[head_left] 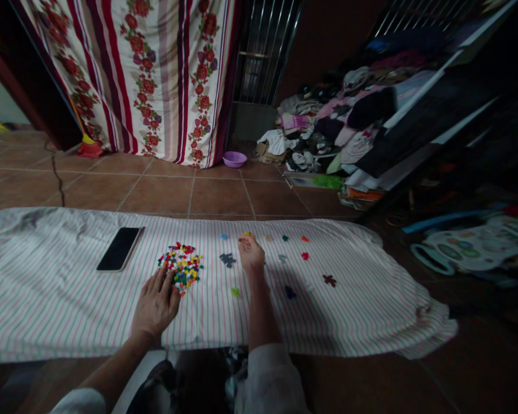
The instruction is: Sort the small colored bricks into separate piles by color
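A mixed pile of small colourful plastic pieces (183, 264) lies left of centre on the striped cloth. My left hand (157, 302) rests flat at its near left edge, fingers stretched out and touching the pieces. Farther right, my right hand (251, 253) is over the cloth with its fingertips pinched together, just at some yellow pieces (249, 234). What the pinch holds, if anything, is too small to make out. Around this hand are single-colour clusters: dark grey pieces (228, 260), lime green pieces (235, 292), navy pieces (290, 292), red pieces (304, 256) and brown pieces (329, 280).
A phone (120, 249) lies left of the mixed pile. Smaller groups include light blue (223, 236), dark green (285, 237), orange (304, 238) and light grey pieces (282, 259). Beyond the striped cloth (371, 310) are a purple basin (234, 159) and heaped clothes (328, 121).
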`<state>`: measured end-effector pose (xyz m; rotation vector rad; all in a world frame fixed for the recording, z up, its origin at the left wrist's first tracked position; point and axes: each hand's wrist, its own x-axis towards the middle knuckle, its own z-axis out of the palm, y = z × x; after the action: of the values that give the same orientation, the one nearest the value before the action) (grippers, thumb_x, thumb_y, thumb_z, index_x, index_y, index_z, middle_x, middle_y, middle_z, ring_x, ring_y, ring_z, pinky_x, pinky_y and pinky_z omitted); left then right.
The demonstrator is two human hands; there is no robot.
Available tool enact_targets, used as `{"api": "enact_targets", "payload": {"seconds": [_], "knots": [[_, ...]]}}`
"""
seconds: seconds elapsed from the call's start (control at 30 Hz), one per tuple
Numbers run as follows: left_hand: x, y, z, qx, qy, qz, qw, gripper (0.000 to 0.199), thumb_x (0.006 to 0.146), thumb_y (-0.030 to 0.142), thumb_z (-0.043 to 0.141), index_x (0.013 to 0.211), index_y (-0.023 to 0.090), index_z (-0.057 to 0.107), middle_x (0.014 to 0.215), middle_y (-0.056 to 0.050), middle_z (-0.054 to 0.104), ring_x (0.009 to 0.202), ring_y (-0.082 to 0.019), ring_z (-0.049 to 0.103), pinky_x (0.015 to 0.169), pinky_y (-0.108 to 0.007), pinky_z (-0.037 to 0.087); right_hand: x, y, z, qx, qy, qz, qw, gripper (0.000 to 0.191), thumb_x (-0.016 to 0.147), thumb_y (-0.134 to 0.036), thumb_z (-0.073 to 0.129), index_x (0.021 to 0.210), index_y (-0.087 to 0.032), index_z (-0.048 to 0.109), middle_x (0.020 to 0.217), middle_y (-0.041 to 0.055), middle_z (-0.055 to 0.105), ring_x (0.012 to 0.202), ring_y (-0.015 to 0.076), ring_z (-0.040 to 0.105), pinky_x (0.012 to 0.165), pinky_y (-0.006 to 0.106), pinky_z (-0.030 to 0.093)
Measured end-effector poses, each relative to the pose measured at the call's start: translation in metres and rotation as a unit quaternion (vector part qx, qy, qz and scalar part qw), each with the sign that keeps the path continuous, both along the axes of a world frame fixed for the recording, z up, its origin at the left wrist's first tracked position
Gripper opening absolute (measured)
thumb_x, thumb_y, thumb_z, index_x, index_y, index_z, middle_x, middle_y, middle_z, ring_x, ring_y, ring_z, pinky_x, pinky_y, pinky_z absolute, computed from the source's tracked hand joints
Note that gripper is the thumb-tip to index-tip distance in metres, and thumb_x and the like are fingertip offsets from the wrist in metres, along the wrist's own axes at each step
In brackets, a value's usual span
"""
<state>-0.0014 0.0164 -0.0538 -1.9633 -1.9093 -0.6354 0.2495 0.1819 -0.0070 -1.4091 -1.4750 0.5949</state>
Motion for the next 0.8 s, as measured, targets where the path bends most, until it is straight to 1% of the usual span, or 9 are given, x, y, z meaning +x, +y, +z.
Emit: {"api": "enact_targets", "payload": {"seconds": [0.13, 0.23, 0.33, 0.43, 0.57, 0.67, 0.8], "knots": [[-0.002, 0.000, -0.002, 0.009, 0.001, -0.007, 1.000, 0.048, 0.092, 0.034, 0.038, 0.133, 0.013, 0.049, 0.142, -0.019, 0.051, 0.133, -0.030, 0.047, 0.105, -0.046, 0.043, 0.042, -0.001, -0.004, 0.017, 0.038, -0.082, 0.996, 0.028, 0.079, -0.031, 0.051, 0.097, -0.018, 0.068, 0.096, 0.0087, 0.074, 0.090, 0.0201, 0.070, 0.086, 0.033, 0.055], [-0.003, 0.000, -0.002, 0.001, 0.003, -0.017, 1.000, 0.048, 0.093, 0.034, 0.036, 0.134, 0.013, 0.048, 0.142, -0.019, 0.051, 0.133, -0.031, 0.047, 0.104, -0.047, 0.043, 0.070, -0.005, -0.004, 0.027, 0.064, -0.129, 0.989, 0.029, 0.077, -0.035, 0.053, 0.096, -0.018, 0.069, 0.093, 0.0090, 0.075, 0.088, 0.0216, 0.071, 0.085, 0.035, 0.056], [-0.003, -0.001, -0.001, -0.002, 0.003, -0.022, 1.000, 0.049, 0.093, 0.035, 0.036, 0.134, 0.012, 0.048, 0.141, -0.020, 0.051, 0.133, -0.031, 0.047, 0.104, -0.048, 0.043, 0.092, -0.011, -0.001, 0.039, 0.078, -0.163, 0.983, 0.031, 0.076, -0.037, 0.054, 0.094, -0.017, 0.070, 0.089, 0.0102, 0.075, 0.086, 0.0227, 0.071, 0.083, 0.036, 0.056], [-0.004, -0.001, 0.001, 0.005, 0.018, -0.027, 0.999, 0.049, 0.093, 0.035, 0.037, 0.133, 0.010, 0.048, 0.140, -0.021, 0.051, 0.132, -0.032, 0.047, 0.103, -0.048, 0.044, 0.108, -0.016, 0.002, 0.049, 0.083, -0.194, 0.976, 0.031, 0.074, -0.037, 0.055, 0.093, -0.017, 0.070, 0.089, 0.0106, 0.074, 0.085, 0.0226, 0.071, 0.082, 0.035, 0.056], [-0.007, -0.002, -0.001, 0.011, 0.042, -0.049, 0.998, 0.045, 0.093, 0.032, 0.037, 0.130, 0.012, 0.050, 0.136, -0.020, 0.056, 0.132, -0.033, 0.047, 0.101, -0.048, 0.045, 0.123, -0.021, 0.004, 0.058, 0.063, -0.247, 0.965, 0.031, 0.073, -0.035, 0.053, 0.091, -0.015, 0.070, 0.087, 0.0113, 0.074, 0.083, 0.0226, 0.070, 0.080, 0.034, 0.055], [-0.010, -0.002, -0.003, 0.013, 0.054, -0.062, 0.997, 0.041, 0.092, 0.032, 0.038, 0.126, 0.014, 0.053, 0.131, -0.019, 0.059, 0.133, -0.033, 0.046, 0.101, -0.048, 0.045, 0.131, -0.023, 0.004, 0.068, 0.057, -0.263, 0.961, 0.033, 0.073, -0.034, 0.051, 0.091, -0.014, 0.071, 0.087, 0.0120, 0.074, 0.083, 0.0223, 0.070, 0.079, 0.032, 0.055], [-0.010, -0.001, -0.003, 0.008, 0.046, -0.060, 0.997, 0.039, 0.092, 0.030, 0.038, 0.124, 0.016, 0.054, 0.131, -0.017, 0.060, 0.132, -0.033, 0.047, 0.101, -0.049, 0.045, 0.147, -0.024, 0.002, 0.078, 0.064, -0.291, 0.951, 0.037, 0.073, -0.036, 0.050, 0.094, -0.013, 0.072, 0.087, 0.0122, 0.074, 0.082, 0.0222, 0.069, 0.076, 0.032, 0.055]]}}
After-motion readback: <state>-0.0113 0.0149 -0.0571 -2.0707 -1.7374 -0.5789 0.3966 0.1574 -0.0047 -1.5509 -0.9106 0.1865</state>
